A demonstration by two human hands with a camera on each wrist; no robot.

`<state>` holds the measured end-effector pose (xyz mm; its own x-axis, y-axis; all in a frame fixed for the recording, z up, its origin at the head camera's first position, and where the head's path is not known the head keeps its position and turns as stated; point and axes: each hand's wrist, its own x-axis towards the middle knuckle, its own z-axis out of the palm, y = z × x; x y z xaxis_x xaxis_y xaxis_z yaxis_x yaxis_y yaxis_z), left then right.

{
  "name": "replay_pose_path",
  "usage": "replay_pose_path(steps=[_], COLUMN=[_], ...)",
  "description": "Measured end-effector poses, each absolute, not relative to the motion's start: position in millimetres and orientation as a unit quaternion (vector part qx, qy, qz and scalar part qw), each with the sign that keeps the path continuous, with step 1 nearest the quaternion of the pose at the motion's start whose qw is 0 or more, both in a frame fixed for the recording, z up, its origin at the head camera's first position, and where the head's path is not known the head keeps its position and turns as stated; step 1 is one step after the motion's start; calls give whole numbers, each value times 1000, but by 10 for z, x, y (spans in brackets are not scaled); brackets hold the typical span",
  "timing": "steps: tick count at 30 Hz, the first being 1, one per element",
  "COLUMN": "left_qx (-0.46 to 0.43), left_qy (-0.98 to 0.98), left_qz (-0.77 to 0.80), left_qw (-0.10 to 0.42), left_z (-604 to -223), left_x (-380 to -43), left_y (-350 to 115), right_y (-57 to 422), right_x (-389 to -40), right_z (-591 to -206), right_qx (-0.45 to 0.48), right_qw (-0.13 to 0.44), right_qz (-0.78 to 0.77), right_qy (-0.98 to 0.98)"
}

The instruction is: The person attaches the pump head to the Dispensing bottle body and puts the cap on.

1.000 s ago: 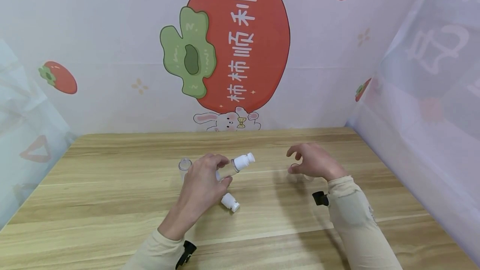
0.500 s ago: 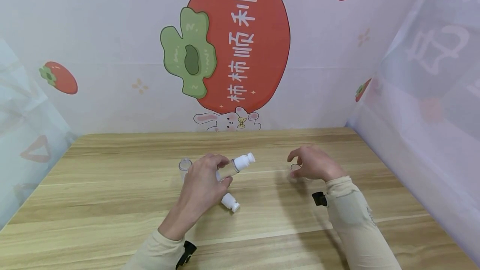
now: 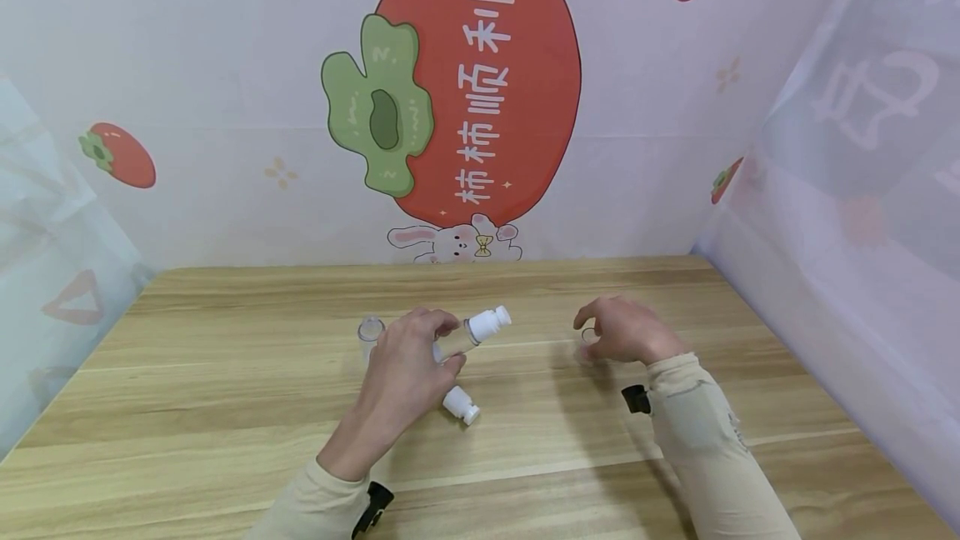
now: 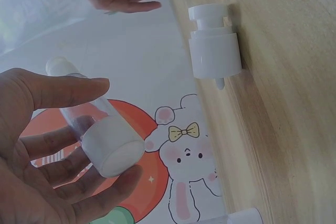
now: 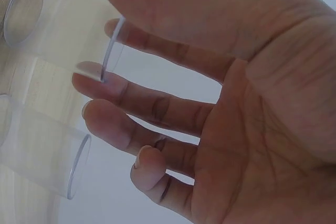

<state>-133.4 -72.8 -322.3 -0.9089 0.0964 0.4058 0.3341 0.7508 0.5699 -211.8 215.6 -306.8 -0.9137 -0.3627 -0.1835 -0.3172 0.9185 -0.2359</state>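
My left hand (image 3: 408, 365) holds a clear bottle (image 3: 454, 342) tilted, with a white pump top (image 3: 487, 322) at its upper end. In the left wrist view the bottle's white base (image 4: 114, 148) lies between thumb and fingers. At the right, my right hand (image 3: 626, 329) pinches a clear cylindrical cap (image 5: 65, 27) near its rim, thumb on one side and fingers on the other. A second clear cap (image 5: 42, 148) stands beside it, largely hidden by the hand in the head view. Below my left hand a loose white pump head (image 3: 460, 405) lies on the wood.
Behind my left hand stands another clear container (image 3: 371, 330), partly covered by the hand. The wooden table (image 3: 187, 407) reaches back to a printed cloth (image 3: 225, 198), with cloth sides at left and right.
My right hand has lowered slightly and its thumb and fingers have closed in around the clear cap. The left hand and its bottle stay in place.
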Motion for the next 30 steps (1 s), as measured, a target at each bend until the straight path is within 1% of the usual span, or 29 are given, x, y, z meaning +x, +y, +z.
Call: replay_pose_path(steps=[21, 30], left_qx=[-115, -116], left_qy=[-920, -918], left_qz=[-330, -335], left_qw=[179, 176], left_z=[-3217, -3212], left_x=[-1335, -1330], left_y=[-732, -735], right_y=[2096, 2097], right_x=[-2078, -2059], right_z=[-3101, -3036], right_qx=[-168, -182], right_qw=[114, 89], right_qz=[-70, -81], right_qy=[977, 976])
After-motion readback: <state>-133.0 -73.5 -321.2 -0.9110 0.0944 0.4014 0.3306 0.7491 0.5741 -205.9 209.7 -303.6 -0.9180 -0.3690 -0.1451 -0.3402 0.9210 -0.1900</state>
